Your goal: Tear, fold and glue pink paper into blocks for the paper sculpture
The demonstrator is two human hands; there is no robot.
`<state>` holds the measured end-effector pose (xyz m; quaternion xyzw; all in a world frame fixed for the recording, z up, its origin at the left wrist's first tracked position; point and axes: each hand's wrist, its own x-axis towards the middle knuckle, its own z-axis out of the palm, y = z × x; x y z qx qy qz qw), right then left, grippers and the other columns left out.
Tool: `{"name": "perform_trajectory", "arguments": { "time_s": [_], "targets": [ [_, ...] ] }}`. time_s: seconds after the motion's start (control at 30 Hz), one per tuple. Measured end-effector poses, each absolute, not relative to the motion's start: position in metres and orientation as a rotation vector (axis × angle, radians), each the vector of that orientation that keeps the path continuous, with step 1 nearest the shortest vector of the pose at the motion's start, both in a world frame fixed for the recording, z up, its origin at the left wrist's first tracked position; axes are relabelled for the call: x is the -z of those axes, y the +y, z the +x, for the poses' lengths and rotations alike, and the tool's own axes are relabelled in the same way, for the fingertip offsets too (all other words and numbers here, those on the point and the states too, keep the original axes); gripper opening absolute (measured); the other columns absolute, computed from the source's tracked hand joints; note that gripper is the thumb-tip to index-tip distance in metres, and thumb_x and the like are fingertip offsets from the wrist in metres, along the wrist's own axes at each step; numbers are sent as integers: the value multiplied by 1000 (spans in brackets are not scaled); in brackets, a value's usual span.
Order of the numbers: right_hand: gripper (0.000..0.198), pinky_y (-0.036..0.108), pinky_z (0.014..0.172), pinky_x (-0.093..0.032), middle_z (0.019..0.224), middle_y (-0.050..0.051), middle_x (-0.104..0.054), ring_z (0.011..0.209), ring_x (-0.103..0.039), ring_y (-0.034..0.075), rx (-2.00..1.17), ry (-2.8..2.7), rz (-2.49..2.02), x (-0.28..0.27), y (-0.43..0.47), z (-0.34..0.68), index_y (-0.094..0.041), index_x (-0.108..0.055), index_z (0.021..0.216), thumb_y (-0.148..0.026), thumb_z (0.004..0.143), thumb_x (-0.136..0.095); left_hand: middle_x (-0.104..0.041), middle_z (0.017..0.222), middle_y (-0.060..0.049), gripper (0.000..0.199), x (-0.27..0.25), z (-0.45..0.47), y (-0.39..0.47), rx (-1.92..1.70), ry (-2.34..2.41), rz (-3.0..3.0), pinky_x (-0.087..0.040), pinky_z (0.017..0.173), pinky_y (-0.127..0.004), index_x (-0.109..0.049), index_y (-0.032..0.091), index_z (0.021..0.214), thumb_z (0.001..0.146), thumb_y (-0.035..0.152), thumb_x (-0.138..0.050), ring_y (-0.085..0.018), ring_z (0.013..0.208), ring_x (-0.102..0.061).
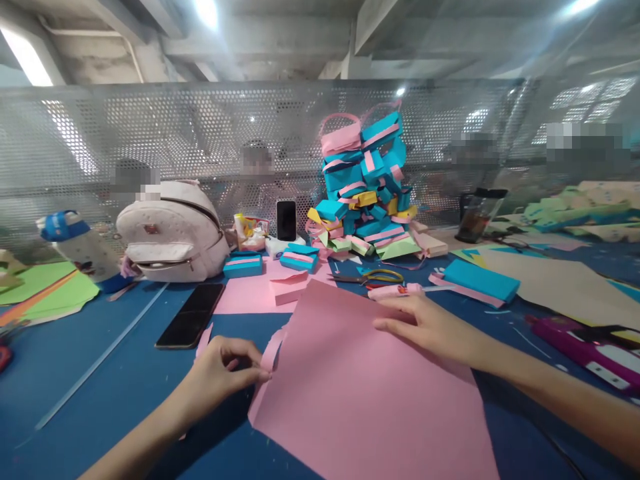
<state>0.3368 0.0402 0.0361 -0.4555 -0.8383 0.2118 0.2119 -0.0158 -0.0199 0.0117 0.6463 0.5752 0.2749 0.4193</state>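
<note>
A large pink paper sheet (370, 393) lies in front of me, its far corner pointing away. Along its left edge a narrow pink paper strip (273, 352) curls up, partly torn or cut from the sheet. My left hand (227, 367) pinches this strip between thumb and fingertips. On the sheet's far right part rests my right hand (425, 327), fingers stretched out and holding nothing. Just beyond its fingertips is a pink-handled tool (395, 291), partly hidden. Scissors (367, 277) with yellow-and-black handles lie behind the sheet.
A black phone (193, 317) lies left, before a white backpack (173, 233) and a bottle (90, 253). Blue and pink paper boxes are stacked high (367, 193) against the perforated metal partition (280, 147). A blue box (483, 281) and a purple case (585, 347) sit right.
</note>
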Motion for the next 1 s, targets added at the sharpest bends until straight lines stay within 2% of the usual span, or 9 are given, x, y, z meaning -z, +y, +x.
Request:
{"name": "perform_trajectory", "arguments": {
  "time_s": [0.17,0.27,0.37,0.6,0.8,0.9,1.0],
  "targets": [
    [39,33,75,-51,92,4,-74,86,-67,26,-696,-2285,-1320,-34,36,339,-23,-73,95,-55,92,-52,-70,79,-1,18,-13,-17,-21,-690,1435,1622,-41,84,-31,-73,19,72,73,36,-73,-22,85,-61],
    [36,34,83,-49,91,3,-74,96,-65,29,-720,-2253,-1317,-34,35,339,-24,-73,91,-54,90,-55,-69,81,0,17,-14,-16,-21,-691,1427,1622,-38,87,-31,-71,19,74,75,36,-71,-22,88,-60],
    [34,37,90,-47,93,3,-74,108,-61,31,-676,-2249,-1314,-35,35,340,-25,-73,92,-54,90,-56,-67,83,0,19,-16,-14,-22,-703,1384,1650,-38,85,-29,-68,19,76,79,37,-68,-21,88,-58],
    [37,37,82,-50,90,4,-74,90,-66,28,-739,-2240,-1269,-37,35,341,-24,-74,92,-55,90,-53,-61,77,2,21,-22,-8,-28,-662,1299,1739,-36,70,-24,-66,18,80,80,38,-70,-16,75,-50],
    [41,40,83,-50,87,4,-73,86,-64,28,-776,-2231,-1225,-42,34,342,-23,-74,90,-59,86,-56,-65,78,-2,23,-19,-7,-31,-673,1280,1789,-37,72,-27,-68,17,74,83,38,-69,-18,77,-53],
    [42,42,86,-49,89,4,-73,87,-64,28,-785,-2225,-1225,-42,34,343,-23,-74,88,-61,85,-57,-64,76,-1,20,-16,-8,-30,-730,1257,1747,-36,68,-26,-69,17,71,81,35,-71,-16,74,-53],
    [44,41,84,-49,90,5,-73,89,-64,29,-833,-2195,-1266,-40,33,345,-22,-74,91,-61,85,-56,-65,78,-1,17,-15,-8,-29,-775,1239,1694,-37,71,-26,-68,17,72,79,32,-71,-17,76,-55]
  ]
}}
